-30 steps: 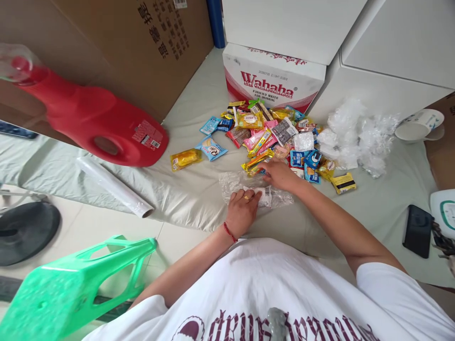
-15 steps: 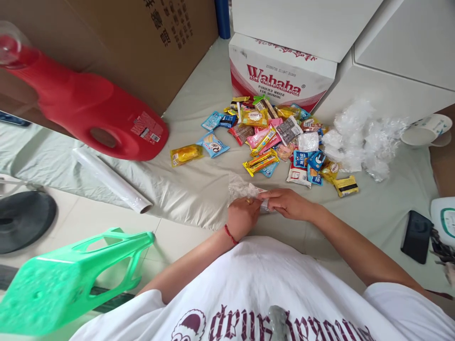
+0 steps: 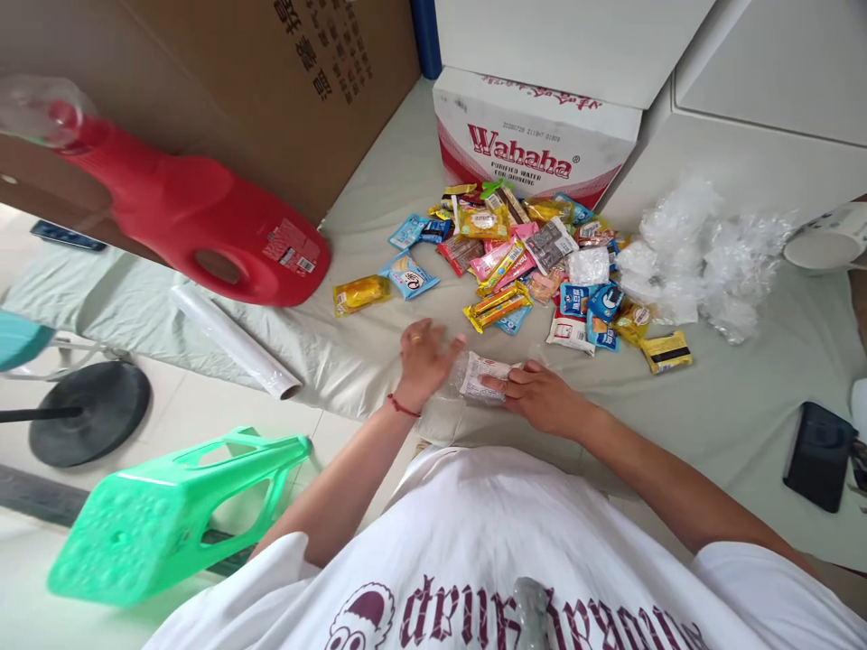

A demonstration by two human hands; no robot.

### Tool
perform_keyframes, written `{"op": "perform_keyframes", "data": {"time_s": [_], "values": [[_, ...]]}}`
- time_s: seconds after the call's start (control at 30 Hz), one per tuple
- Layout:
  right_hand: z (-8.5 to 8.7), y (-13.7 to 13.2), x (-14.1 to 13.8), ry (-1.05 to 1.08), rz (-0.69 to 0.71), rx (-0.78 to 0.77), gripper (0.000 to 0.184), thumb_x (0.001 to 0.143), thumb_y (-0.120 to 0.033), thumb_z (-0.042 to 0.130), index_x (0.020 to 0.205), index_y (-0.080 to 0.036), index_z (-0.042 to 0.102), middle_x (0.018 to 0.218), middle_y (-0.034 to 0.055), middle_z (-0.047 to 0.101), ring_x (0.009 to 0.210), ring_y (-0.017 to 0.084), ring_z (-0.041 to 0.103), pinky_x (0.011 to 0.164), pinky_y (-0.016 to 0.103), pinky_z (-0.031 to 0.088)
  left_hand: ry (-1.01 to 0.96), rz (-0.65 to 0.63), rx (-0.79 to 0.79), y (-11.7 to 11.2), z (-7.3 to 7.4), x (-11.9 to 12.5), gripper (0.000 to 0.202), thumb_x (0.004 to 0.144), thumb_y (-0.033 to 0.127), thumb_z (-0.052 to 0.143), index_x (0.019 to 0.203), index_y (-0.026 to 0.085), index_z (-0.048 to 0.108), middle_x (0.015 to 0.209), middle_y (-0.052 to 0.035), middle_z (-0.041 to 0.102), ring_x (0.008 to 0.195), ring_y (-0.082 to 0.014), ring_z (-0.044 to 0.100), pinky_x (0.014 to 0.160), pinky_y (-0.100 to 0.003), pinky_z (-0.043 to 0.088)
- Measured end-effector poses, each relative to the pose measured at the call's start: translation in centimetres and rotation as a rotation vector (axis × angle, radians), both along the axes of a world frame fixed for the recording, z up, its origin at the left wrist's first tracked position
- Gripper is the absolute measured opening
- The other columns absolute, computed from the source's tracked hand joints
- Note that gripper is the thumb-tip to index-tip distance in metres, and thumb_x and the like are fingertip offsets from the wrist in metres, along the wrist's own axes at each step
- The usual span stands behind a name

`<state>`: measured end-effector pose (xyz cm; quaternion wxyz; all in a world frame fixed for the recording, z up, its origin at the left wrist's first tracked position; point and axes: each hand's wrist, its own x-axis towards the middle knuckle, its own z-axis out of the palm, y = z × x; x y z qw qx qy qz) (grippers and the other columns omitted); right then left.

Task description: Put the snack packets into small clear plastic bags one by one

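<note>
My right hand is closed on the edge of a small white snack packet, which has printed text and lies low over the cloth. Clear plastic film surrounds the packet. Just left of it, my left hand is raised with its fingers apart and slightly blurred; nothing shows in its grip. Beyond the hands spreads a pile of wrapped snacks, among them yellow bars, a pink packet and blue packets. A yellow packet and a light-blue one lie apart to the left.
Crumpled clear plastic is heaped right of the snacks. Behind them stands a Wahaha carton. On the left are a red bottle, a roll of film and a green stool. A phone lies at right.
My left hand has let go of the plastic film and moved left and up, its fingers spreading. My right hand stays on the packet, which now shows more fully. The view has shifted slightly.
</note>
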<state>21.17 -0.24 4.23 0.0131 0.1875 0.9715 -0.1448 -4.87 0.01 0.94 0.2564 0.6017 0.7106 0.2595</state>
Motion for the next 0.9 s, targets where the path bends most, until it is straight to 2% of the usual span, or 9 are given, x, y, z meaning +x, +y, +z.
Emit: {"op": "perform_keyframes", "data": {"time_s": [0.07, 0.17, 0.23, 0.3, 0.43, 0.6, 0.77, 0.83, 0.9], "values": [[0.1, -0.1, 0.2, -0.016, -0.031, -0.018, 0.029, 0.101, -0.015, 0.050, 0.101, -0.023, 0.077, 0.148, 0.0040, 0.059, 0.107, 0.024, 0.057, 0.085, 0.042, 0.040, 0.084, -0.127, -0.098, 0.2, 1.0, 0.6, 0.035, 0.081, 0.053, 0.068, 0.091, 0.019, 0.070, 0.144, -0.0161, 0.055, 0.144, -0.0410, 0.034, 0.110, -0.059, 0.038], [0.2, -0.1, 0.7, -0.036, -0.054, -0.053, 0.031, 0.099, -0.011, 0.049, 0.102, -0.022, 0.077, 0.145, 0.0061, 0.062, 0.109, 0.024, 0.056, 0.087, 0.042, 0.040, 0.092, -0.259, -0.208, -0.4, 2.9, 0.0, 0.017, 0.073, 0.036, 0.071, 0.073, 0.021, 0.062, 0.118, -0.0119, 0.068, 0.123, -0.0346, 0.056, 0.100, -0.050, 0.048], [0.2, -0.1, 0.9, -0.031, -0.056, -0.077, 0.031, 0.098, -0.009, 0.049, 0.098, -0.022, 0.078, 0.143, 0.0072, 0.063, 0.111, 0.025, 0.055, 0.090, 0.042, 0.040, -0.060, -0.214, -0.273, -1.0, 4.2, -0.6, 0.015, 0.074, 0.031, 0.065, 0.069, 0.022, 0.055, 0.084, -0.0037, 0.067, 0.085, -0.0230, 0.067, 0.078, -0.037, 0.054], [0.1, -0.3, 0.9, -0.007, -0.091, -0.098, 0.033, 0.098, -0.008, 0.048, 0.100, -0.023, 0.077, 0.138, 0.0076, 0.066, 0.112, 0.025, 0.055, 0.092, 0.042, 0.041, -0.276, -0.127, -0.337, -1.4, 5.1, -0.4, 0.018, 0.075, 0.032, 0.065, 0.070, 0.022, 0.051, 0.067, 0.0035, 0.057, 0.057, -0.0144, 0.059, 0.058, -0.027, 0.046], [-0.5, -0.7, 0.6, 0.032, -0.126, -0.105, 0.035, 0.099, -0.009, 0.045, 0.112, -0.021, 0.075, 0.138, 0.0106, 0.065, 0.114, 0.025, 0.056, 0.097, 0.043, 0.042, -0.572, -0.090, -0.411, -1.6, 5.0, 3.3, 0.017, 0.084, 0.036, 0.061, 0.080, 0.020, 0.060, 0.064, 0.0026, 0.058, 0.052, -0.0128, 0.056, 0.050, -0.025, 0.042], [-0.4, -0.1, 3.0, 0.187, -0.115, -0.294, 0.034, 0.095, -0.008, 0.048, 0.112, -0.020, 0.074, 0.134, 0.0099, 0.067, 0.117, 0.025, 0.059, 0.102, 0.043, 0.046, -0.062, -0.259, -0.097, -2.7, 3.2, 8.2, 0.028, 0.096, 0.022, 0.045, 0.102, 0.019, 0.071, 0.094, -0.0083, 0.066, 0.081, -0.0180, 0.065, 0.073, -0.030, 0.053], [-0.1, 0.0, 5.0, 0.384, -0.715, -0.208, 0.036, 0.102, -0.030, 0.049, 0.134, -0.022, 0.061, 0.135, 0.0127, 0.063, 0.122, 0.029, 0.057, 0.100, 0.045, 0.048, 0.415, -0.390, -0.083, -4.2, 2.7, 9.3, 0.031, 0.100, 0.019, 0.043, 0.119, 0.022, 0.067, 0.107, -0.0099, 0.065, 0.086, -0.0193, 0.065, 0.062, -0.027, 0.046], [-0.4, -0.4, 4.9, 0.244, -0.797, -0.138, 0.045, 0.095, -0.040, 0.063, 0.133, -0.017, 0.062, 0.130, 0.0173, 0.064, 0.120, 0.035, 0.055, 0.097, 0.048, 0.048, 0.452, -0.395, -0.082, -4.3, 2.6, 9.3, 0.032, 0.101, 0.019, 0.042, 0.122, 0.022, 0.066, 0.108, -0.0103, 0.065, 0.090, -0.0203, 0.065, 0.062, -0.027, 0.045], [-0.7, -1.1, 4.8, 0.104, -0.750, -0.167, 0.032, 0.092, -0.037, 0.068, 0.117, -0.017, 0.069, 0.109, 0.0155, 0.069, 0.108, 0.035, 0.057, 0.090, 0.046, 0.049, 0.446, -0.393, -0.078, -4.4, 2.4, 9.1, 0.033, 0.101, 0.019, 0.043, 0.125, 0.022, 0.064, 0.108, -0.0107, 0.065, 0.091, -0.0212, 0.065, 0.063, -0.029, 0.046]]}}
